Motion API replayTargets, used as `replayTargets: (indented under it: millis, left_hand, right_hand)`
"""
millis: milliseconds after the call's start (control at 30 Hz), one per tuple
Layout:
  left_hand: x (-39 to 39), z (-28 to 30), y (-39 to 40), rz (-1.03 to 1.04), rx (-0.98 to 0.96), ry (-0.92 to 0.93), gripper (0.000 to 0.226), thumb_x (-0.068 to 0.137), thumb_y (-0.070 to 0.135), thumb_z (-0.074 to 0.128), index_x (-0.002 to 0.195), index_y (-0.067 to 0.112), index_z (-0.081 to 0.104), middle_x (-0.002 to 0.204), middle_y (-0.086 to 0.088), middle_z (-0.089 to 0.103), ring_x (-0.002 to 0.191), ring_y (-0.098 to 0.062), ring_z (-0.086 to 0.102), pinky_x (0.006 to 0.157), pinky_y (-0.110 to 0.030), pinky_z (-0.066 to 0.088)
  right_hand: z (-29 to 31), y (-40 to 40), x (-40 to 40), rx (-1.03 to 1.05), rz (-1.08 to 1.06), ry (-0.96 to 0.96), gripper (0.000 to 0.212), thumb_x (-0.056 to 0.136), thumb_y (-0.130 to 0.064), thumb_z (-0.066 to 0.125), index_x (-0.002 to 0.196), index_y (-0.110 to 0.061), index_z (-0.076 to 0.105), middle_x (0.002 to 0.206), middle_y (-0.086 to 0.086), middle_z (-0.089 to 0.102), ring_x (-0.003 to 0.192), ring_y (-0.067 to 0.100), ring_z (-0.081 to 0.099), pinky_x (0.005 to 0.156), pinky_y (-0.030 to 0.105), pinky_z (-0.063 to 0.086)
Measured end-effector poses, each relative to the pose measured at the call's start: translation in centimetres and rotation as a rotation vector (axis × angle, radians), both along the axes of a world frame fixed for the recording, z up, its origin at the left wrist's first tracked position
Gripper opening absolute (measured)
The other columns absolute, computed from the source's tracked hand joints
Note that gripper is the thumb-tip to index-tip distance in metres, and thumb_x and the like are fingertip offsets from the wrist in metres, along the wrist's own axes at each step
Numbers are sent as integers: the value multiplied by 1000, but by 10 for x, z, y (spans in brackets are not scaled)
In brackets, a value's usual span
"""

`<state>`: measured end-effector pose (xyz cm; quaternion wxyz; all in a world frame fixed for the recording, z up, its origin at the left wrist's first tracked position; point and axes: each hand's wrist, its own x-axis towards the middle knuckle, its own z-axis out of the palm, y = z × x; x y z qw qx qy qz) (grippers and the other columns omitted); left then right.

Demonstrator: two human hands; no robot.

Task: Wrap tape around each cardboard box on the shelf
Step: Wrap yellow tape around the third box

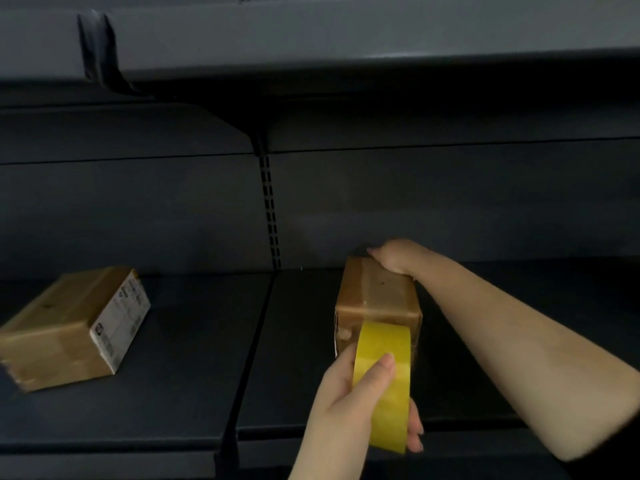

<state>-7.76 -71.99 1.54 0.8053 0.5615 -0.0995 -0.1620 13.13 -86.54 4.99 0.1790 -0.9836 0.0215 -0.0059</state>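
Note:
A small cardboard box (379, 294) stands on the dark shelf (194, 358), right of the centre post. My right hand (393, 256) reaches over its far top edge and grips it there. My left hand (349, 400) grips a yellow tape roll (384, 375) held against the box's near face, thumb across the roll. Clear tape bands show on the box's top. A second cardboard box (65, 327) with a white printed label lies at the far left of the shelf, untouched.
An upper shelf (346, 39) overhangs the work area. A slotted upright post (270, 209) runs down the back panel between the two shelf sections. A seam divides the shelf boards just left of the held box.

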Motion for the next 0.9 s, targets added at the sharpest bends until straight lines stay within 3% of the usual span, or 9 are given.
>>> replayTargets:
  millis: [100, 200, 267, 333, 433, 567, 700, 800, 900]
  left_hand:
    - [-2, 0, 1, 8, -3, -15, 37, 79, 34, 62, 105, 9, 57, 52, -12, 64, 42, -21, 60, 47, -28, 53]
    - [-1, -1, 1, 3, 21, -33, 38, 77, 35, 60, 104, 9, 57, 51, -12, 64, 42, -22, 60, 48, -28, 53]
    - [0, -1, 1, 1, 31, -23, 43, 74, 36, 58, 107, 8, 55, 51, -13, 63, 41, -22, 59, 47, -28, 52]
    - [1, 0, 1, -9, 36, -10, 45, 76, 37, 61, 110, 8, 54, 51, -13, 63, 41, -21, 59, 47, -28, 52]
    - [1, -2, 1, -19, 25, -20, 44, 76, 35, 63, 110, 7, 56, 49, -13, 60, 39, -21, 56, 48, -27, 53]
    - [2, -3, 1, -40, 17, -15, 44, 73, 35, 59, 107, 7, 57, 48, -12, 59, 39, -21, 56, 52, -29, 54]
    - [4, -5, 3, -50, 14, -10, 46, 73, 38, 60, 108, 9, 56, 49, -9, 61, 42, -19, 58, 57, -28, 56]
    - [4, -4, 10, -83, 4, -23, 38, 77, 40, 66, 102, 11, 63, 51, -10, 63, 42, -20, 59, 56, -28, 55]
    - [4, 2, 31, -107, 14, -55, 23, 64, 33, 72, 79, 16, 75, 52, -9, 66, 42, -19, 61, 49, -24, 53]
  right_hand:
    - [7, -9, -29, 97, 75, -232, 54, 97, -48, 27, 97, -8, 63, 104, 11, 63, 102, 26, 58, 79, 31, 41]
    - [8, -24, -87, 355, 535, -367, 53, 96, -51, 22, 117, -23, 62, 125, -7, 58, 121, 4, 48, 107, 23, 26]
    - [-3, -32, -118, 306, 816, -333, 52, 95, -50, 20, 125, -27, 56, 135, -11, 51, 130, -2, 37, 113, 18, 9]
    - [-15, -41, -128, 193, 930, -334, 51, 97, -47, 19, 131, -26, 51, 138, -11, 48, 133, 1, 33, 114, 20, 8]
    - [-18, -54, -110, 223, 880, -335, 54, 95, -54, 17, 131, -30, 48, 137, -15, 47, 133, -1, 33, 114, 20, 10]
    - [-21, -72, -63, 343, 609, -243, 43, 90, -59, 20, 117, -46, 52, 133, -19, 48, 128, -3, 38, 114, 30, 18]
    - [-26, -73, -48, 512, 399, -195, 47, 84, -61, 27, 100, -39, 65, 113, -7, 65, 113, 11, 56, 96, 22, 37]
    - [-26, -70, -73, 459, 376, -422, 45, 90, -60, 28, 122, -39, 50, 133, -7, 52, 126, 8, 44, 109, 37, 31]
    - [-36, -64, -126, 126, 645, -741, 52, 89, -59, 40, 134, -32, 43, 137, -6, 49, 130, 7, 40, 112, 41, 25]
